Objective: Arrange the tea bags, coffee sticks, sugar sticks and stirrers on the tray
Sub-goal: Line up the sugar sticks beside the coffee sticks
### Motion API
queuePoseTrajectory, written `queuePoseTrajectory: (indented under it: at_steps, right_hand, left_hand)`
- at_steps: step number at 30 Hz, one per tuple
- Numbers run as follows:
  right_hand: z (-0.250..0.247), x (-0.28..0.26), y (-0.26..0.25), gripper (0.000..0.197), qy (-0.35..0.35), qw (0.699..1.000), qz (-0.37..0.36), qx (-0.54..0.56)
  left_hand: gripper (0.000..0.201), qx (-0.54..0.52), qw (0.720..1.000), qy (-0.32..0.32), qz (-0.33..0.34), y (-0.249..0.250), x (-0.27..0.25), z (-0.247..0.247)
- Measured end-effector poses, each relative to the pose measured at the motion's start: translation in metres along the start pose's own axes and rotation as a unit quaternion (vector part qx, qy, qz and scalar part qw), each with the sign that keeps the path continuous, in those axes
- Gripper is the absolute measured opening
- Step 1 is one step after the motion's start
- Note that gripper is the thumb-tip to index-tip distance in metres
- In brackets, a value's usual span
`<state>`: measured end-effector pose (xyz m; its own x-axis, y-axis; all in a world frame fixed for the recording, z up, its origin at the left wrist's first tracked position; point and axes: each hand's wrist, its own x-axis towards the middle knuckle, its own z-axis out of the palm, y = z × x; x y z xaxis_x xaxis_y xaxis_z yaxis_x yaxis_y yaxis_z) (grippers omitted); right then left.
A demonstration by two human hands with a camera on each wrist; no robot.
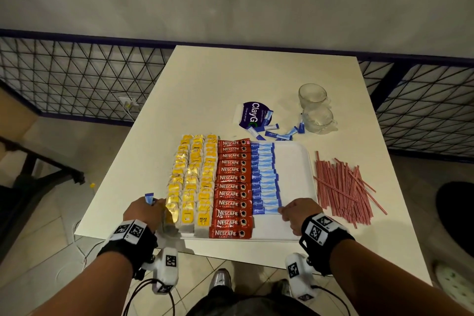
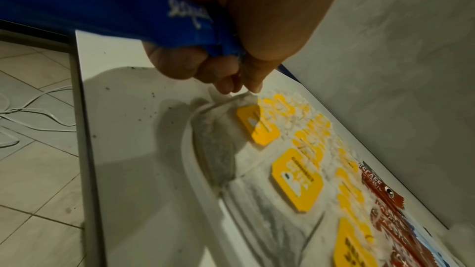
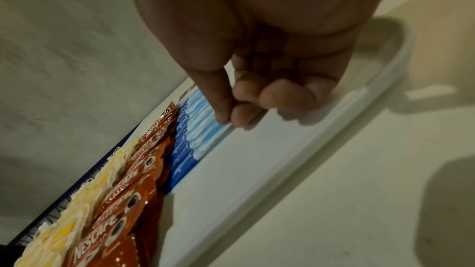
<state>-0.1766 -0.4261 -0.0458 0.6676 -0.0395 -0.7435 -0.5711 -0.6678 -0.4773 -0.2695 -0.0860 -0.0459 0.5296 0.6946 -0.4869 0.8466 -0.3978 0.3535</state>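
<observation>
A white tray [image 1: 295,174] holds three columns of yellow-tagged tea bags [image 1: 191,182], one column of red coffee sticks [image 1: 232,187] and one column of blue sugar sticks [image 1: 264,177]. My right hand [image 1: 282,210] pinches the right end of the nearest sugar stick [image 1: 265,210] between thumb and forefinger, as the right wrist view shows [image 3: 230,121]. My left hand [image 1: 159,202] grips a few blue sugar sticks [image 1: 149,198] at the tray's left edge, its fingertips [image 2: 253,86] close to a tea bag [image 2: 218,149]. Red-and-white stirrers [image 1: 343,187] lie piled on the table, right of the tray.
Several loose sugar sticks [image 1: 279,133] lie behind the tray beside a purple round sticker [image 1: 252,114]. Two glass cups [image 1: 314,100] stand at the back right. The tray's right strip is bare. A wire fence [image 1: 77,79] runs behind the table.
</observation>
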Motion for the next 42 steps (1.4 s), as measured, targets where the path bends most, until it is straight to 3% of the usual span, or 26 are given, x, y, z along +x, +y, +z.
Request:
queuePoseTrajectory:
  at_steps: [5, 13, 21, 27, 30, 32, 35, 37, 42]
  right_hand:
    - [0.003, -0.001, -0.004, 0.013, -0.008, 0.998, 0.033, 0.052]
    - [0.002, 0.002, 0.001, 0.021, -0.001, 1.000, 0.017, 0.025]
    - [-0.001, 0.003, -0.002, 0.010, -0.012, 0.999, -0.012, -0.031]
    - [-0.002, 0.004, -0.003, 0.033, -0.002, 0.999, -0.020, -0.044]
    - [-0.012, -0.007, -0.013, 0.041, 0.080, 0.979, -0.098, -0.159]
    - [-0.014, -0.019, -0.029, 0.035, 0.094, 0.970, -0.179, -0.135]
    - [-0.007, -0.044, -0.060, 0.022, -0.004, 0.957, -0.289, -0.026]
    - [0.000, -0.060, -0.075, 0.015, -0.058, 0.940, -0.337, -0.016]
    - [0.001, -0.062, -0.078, 0.008, -0.048, 0.924, -0.380, -0.020]
  left_hand:
    - [0.029, 0.002, 1.000, 0.005, 0.000, 0.001, 0.002, 0.002]
    - [0.028, -0.001, 1.000, 0.007, 0.006, 0.001, 0.005, 0.004]
    - [0.028, -0.011, 1.000, 0.012, 0.008, -0.001, 0.004, 0.006]
    - [0.027, -0.023, 1.000, 0.018, 0.009, 0.003, -0.004, -0.003]
    - [0.028, -0.036, 0.994, 0.041, 0.097, 0.021, -0.021, -0.016]
    - [0.027, -0.085, 0.981, 0.002, 0.172, 0.042, -0.039, -0.019]
    - [0.027, -0.079, 0.957, -0.109, 0.258, 0.075, -0.070, -0.007]
    - [0.029, -0.045, 0.940, -0.148, 0.303, 0.095, -0.085, 0.004]
    - [0.026, 0.039, 0.906, -0.172, 0.384, 0.129, -0.107, 0.020]
